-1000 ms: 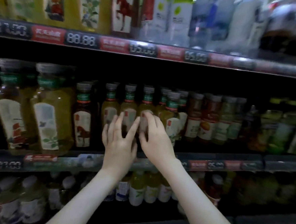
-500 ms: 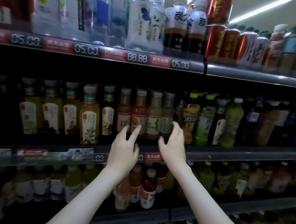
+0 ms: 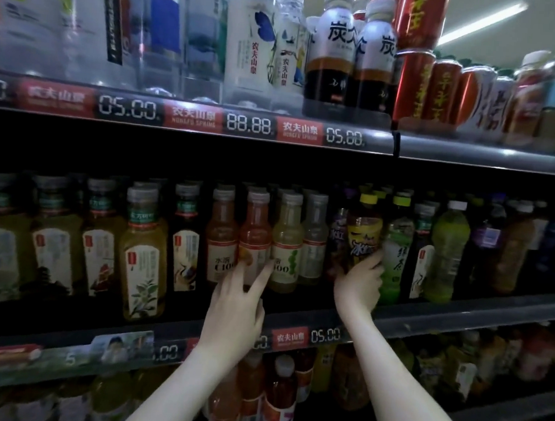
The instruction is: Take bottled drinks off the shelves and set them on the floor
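One yellow-capped bottle, glossy dark plastic, stands in the front row of the middle shelf; your right hand curls round its lower half, likely to lift it over the shelf lip. Your left hand, fingers spread wide and holding nothing, hovers at the smooth, round-shouldered pink bottle on that shelf.

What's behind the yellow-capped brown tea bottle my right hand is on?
Behind the yellow-capped brown plastic tea bottle, gripped by the right hand, a few more yellow caps show in the same row. Their bodies are hidden by it and by shadow.
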Tool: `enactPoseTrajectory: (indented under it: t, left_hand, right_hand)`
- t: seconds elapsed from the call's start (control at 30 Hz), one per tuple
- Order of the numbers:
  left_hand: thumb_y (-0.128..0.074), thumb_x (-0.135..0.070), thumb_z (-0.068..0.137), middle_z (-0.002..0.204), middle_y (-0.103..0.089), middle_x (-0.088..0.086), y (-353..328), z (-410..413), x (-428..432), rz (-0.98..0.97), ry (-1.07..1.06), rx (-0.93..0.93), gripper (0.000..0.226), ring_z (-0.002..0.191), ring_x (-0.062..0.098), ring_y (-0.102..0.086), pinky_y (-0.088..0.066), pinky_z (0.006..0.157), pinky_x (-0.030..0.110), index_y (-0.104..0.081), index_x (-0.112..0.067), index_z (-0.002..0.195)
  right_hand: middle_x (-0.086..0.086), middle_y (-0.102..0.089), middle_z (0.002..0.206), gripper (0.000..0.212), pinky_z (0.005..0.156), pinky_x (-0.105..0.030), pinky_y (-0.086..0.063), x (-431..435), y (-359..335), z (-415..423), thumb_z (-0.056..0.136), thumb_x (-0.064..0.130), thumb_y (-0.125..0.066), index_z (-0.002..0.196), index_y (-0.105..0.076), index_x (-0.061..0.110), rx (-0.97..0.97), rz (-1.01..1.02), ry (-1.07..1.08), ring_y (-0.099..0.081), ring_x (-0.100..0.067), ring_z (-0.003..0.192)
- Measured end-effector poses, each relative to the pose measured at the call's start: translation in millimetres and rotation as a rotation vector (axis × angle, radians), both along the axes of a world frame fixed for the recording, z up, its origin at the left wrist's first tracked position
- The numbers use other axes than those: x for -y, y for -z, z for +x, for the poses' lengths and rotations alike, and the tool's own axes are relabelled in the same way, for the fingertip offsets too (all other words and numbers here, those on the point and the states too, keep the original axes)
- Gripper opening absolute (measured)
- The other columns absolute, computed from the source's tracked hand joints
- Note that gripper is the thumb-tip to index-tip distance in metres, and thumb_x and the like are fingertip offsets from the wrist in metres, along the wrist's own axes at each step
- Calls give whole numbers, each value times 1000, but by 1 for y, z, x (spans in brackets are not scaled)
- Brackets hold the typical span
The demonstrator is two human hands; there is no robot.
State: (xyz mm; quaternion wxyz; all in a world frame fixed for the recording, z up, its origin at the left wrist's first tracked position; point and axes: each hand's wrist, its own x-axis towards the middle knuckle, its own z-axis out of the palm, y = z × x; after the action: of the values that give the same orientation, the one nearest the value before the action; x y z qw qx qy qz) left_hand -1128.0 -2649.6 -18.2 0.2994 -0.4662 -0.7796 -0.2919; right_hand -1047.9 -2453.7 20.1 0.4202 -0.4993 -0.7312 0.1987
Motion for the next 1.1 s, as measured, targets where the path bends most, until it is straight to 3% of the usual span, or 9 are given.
enactPoseTrajectory:
  t: [0.17,0.4,0.47,0.53,0.67,0.8,0.87,0.97,1.1]
  left_hand:
    - [-65,-10,85,139,-42,25,-7,-2,6,13,74,11,78,125,40,-46,-48,95,51,-25,-28,150]
    - [-63,-8,87,140,-44,22,-21,29,-7,107,194,16,73,129,35,-43,-41,102,42,-31,-27,149]
    - [-61,-13,90,129,-53,13,-24,49,-10,114,202,90,66,118,30,-51,-51,90,39,-33,-30,148]
    - [-56,-29,94,125,-51,0,-24,72,-14,78,244,232,62,114,17,-51,-46,83,27,-28,-37,148]
    - [-68,-37,85,135,-44,-13,-21,143,-30,-25,545,534,87,119,-5,-42,-37,97,17,-9,-48,148]
    - [-66,-21,82,111,-60,-13,2,225,-46,-11,581,710,97,79,-19,-55,-40,72,0,0,-56,144]
    - [-67,-20,80,104,-65,-9,21,271,-60,-50,555,750,100,78,-13,-61,-40,69,1,1,-53,146]
    - [-71,-29,80,116,-66,-7,52,336,-80,-136,542,803,101,100,5,-64,-45,79,9,1,-53,147]
    - [-72,-31,80,128,-60,-9,74,400,-111,-213,544,801,99,109,8,-61,-49,90,22,-2,-55,146]
  right_hand:
    - [-19,-42,133,69,87,-47,-49,-2,-1,5,85,26,-70,135,-29,2,-123,-67,-79,-52,-39,116]
    - [-5,-50,128,64,86,-26,-47,34,-11,43,84,27,-70,136,-36,11,-409,79,-268,-55,-20,112]
    - [2,-54,120,57,81,-14,-43,47,-21,67,82,31,-72,129,-42,18,-430,95,-385,-53,-9,105]
    - [6,-59,113,52,84,-16,-46,58,-25,98,78,33,-76,119,-47,22,-386,86,-495,-57,-6,103]
    - [14,-64,102,49,81,-12,-48,61,-12,176,73,25,-83,111,-52,22,-310,-52,-657,-60,7,92]
    - [3,-69,111,53,93,-30,-53,44,17,258,72,19,-84,118,-57,17,-246,-260,-808,-65,-7,102]
    - [1,-69,112,52,93,-33,-53,25,37,308,73,18,-83,119,-58,17,-166,-347,-859,-66,-10,103]
    - [2,-71,107,36,84,-31,-56,-3,70,374,78,23,-79,110,-62,21,-121,-481,-875,-68,-13,98]
    - [2,-74,103,21,84,-32,-55,-35,100,438,84,27,-73,103,-67,23,-124,-600,-864,-69,-14,98]
